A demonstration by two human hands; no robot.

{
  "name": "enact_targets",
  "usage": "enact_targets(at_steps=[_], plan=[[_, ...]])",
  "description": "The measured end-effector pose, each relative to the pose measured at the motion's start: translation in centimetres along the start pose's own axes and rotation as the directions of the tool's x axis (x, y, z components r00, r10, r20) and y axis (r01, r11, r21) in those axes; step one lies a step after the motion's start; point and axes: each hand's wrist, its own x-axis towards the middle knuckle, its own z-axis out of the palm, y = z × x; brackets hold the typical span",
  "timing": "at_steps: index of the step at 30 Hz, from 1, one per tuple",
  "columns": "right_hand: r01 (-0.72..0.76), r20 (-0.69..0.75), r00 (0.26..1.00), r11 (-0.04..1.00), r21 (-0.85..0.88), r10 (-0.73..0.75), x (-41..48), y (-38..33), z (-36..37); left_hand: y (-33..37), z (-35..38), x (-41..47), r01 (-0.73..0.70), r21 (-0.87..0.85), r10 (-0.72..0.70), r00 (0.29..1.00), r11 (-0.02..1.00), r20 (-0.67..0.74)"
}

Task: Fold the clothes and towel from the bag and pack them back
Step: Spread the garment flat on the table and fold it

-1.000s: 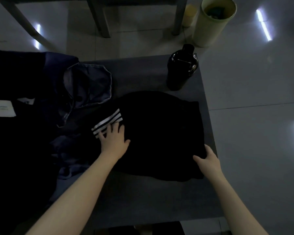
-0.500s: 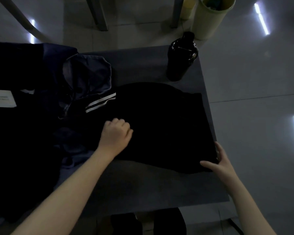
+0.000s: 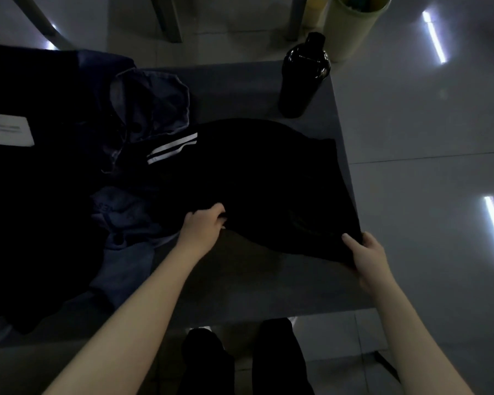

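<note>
I grip the soft, limp black garment [image 3: 257, 183] by its near hem, left hand [image 3: 203, 226] and right hand [image 3: 367, 253] pinching corners

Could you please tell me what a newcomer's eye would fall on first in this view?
Probably the black garment with white stripes, spread across the middle of the table. The left hand grips its near edge and the right hand grips its near right corner. After that, the dark bottle standing upright at the far right corner, and the heap of blue clothes on the left.
</note>
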Motion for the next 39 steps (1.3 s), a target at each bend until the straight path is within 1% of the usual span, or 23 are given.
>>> enact_targets(at_steps=[2, 3, 5, 8, 10, 12, 13, 14, 16, 17, 19, 21, 22, 24, 25, 26, 27, 29, 30, 32, 35, 37, 39], plan=[[-0.052, -0.019, 0.998, 0.998, 0.022, 0.052, 0.2, -0.3, -0.9, 0.9, -2.0, 0.4, 0.050, -0.219, -0.026, 0.993, 0.975, 0.113], [-0.082, -0.021, 0.996, 0.995, 0.051, 0.084, 0.1, -0.5, -1.4, 1.5, -3.1, 0.6, 0.083, -0.277, -0.033, 0.983, 0.957, 0.180], [-0.101, -0.035, 0.994, 0.991, 0.083, 0.104, -0.1, -0.7, -2.3, 2.6, -5.0, 0.9, 0.143, -0.268, -0.048, 0.942, 0.953, 0.332], [-0.082, -0.062, 0.994, 0.995, 0.054, 0.085, -0.7, -0.4, -3.2, 3.8, -7.1, 1.6, 0.222, -0.079, -0.141, 0.818, 0.972, 0.558], [-0.071, -0.076, 0.995, 0.997, -0.021, 0.069, -1.1, 0.2, -3.5, 4.3, -7.5, 1.8, 0.158, 0.129, -0.204, 0.722, 0.979, 0.661], [-0.066, -0.098, 0.994, 0.989, -0.134, 0.053, -1.1, 1.3, -3.8, 4.2, -7.0, 1.5, 0.058, 0.358, -0.312, 0.628, 0.932, 0.713], [-0.071, -0.115, 0.992, 0.979, -0.189, 0.049, -1.1, 1.8, -3.9, 4.0, -6.5, 1.3, 0.045, 0.429, -0.371, 0.587, 0.902, 0.720], [-0.080, -0.129, 0.990, 0.968, -0.237, 0.050, -1.1, 2.3, -3.9, 3.6, -5.9, 1.0, 0.073, 0.462, -0.424, 0.544, 0.884, 0.724], [-0.104, -0.154, 0.986, 0.941, -0.323, 0.056, -1.4, 3.0, -3.8, 2.9, -4.9, 0.3, 0.161, 0.450, -0.467, 0.492, 0.878, 0.735], [-0.109, -0.164, 0.985, 0.923, -0.369, 0.051, -1.6, 3.3, -3.8, 2.7, -4.6, -0.1, 0.169, 0.443, -0.464, 0.503, 0.880, 0.729], [-0.108, -0.187, 0.982, 0.874, -0.473, 0.020, -2.0, 3.5, -3.8, 2.3, -4.3, -0.7, 0.153, 0.452, -0.456, 0.553, 0.879, 0.697], [-0.129, -0.223, 0.975, 0.776, -0.617, -0.015, -2.4, 3.3, -3.7, 1.8, -4.0, -0.8, 0.260, 0.362, -0.443, 0.618, 0.895, 0.650], [-0.131, -0.242, 0.969, 0.713, -0.688, -0.055, -2.4, 3.0, -3.4, 1.7, -3.9, -0.7, 0.292, 0.301, -0.418, 0.690, 0.908, 0.591], [-0.075, -0.236, 0.951, 0.590, -0.804, -0.200, -2.2, 2.3, -2.5, 1.3, -3.9, -0.1, 0.234, 0.280, -0.329, 0.870, 0.931, 0.367], [0.001, -0.187, 0.937, 0.537, -0.843, -0.295, -1.9, 1.8, -1.8, 1.1, -3.9, 0.3, 0.187, 0.294, -0.258, 0.940, 0.937, 0.224], [0.106, -0.104, 0.918, 0.489, -0.866, -0.384, -1.5, 1.2, -0.9, 1.0, -3.8, 0.7, 0.139, 0.301, -0.179, 0.978, 0.943, 0.111], [0.221, 0.004, 0.893, 0.432, -0.874, -0.450, -1.1, 0.5, 0.2, 1.0, -3.7, 1.2, 0.094, 0.307, -0.112, 0.993, 0.947, 0.041], [0.407, 0.224, 0.842, 0.307, -0.860, -0.491, 0.1, -1.1, 2.8, 1.1, -3.5, 2.4, 0.034, 0.339, -0.040, 0.999, 0.940, 0.012], [0.463, 0.312, 0.828, 0.253, -0.850, -0.465, 0.9, -1.9, 4.2, 1.2, -3.4, 3.1, 0.030, 0.355, -0.045, 0.998, 0.934, 0.034], [0.513, 0.429, 0.831, 0.192, -0.836, -0.354, 2.8, -3.4, 6.6, 1.2, -3.2, 4.6, 0.056, 0.394, -0.100, 0.991, 0.918, 0.092], [0.496, 0.464, 0.862, 0.151, -0.855, -0.203, 5.8, -4.4, 8.5, 0.5, -2.8, 6.8, 0.133, 0.403, -0.196, 0.973, 0.906, 0.120], [0.467, 0.449, 0.876, 0.077, -0.881, -0.179, 7.4, -4.1, 8.3, -0.1, -2.5, 7.9, 0.135, 0.412, -0.214, 0.965, 0.901, 0.154], [0.459, 0.446, 0.872, 0.020, -0.888, -0.202, 8.7, -3.9, 7.6, -0.5, -2.2, 8.9, 0.105, 0.432, -0.198, 0.964, 0.896, 0.175]])
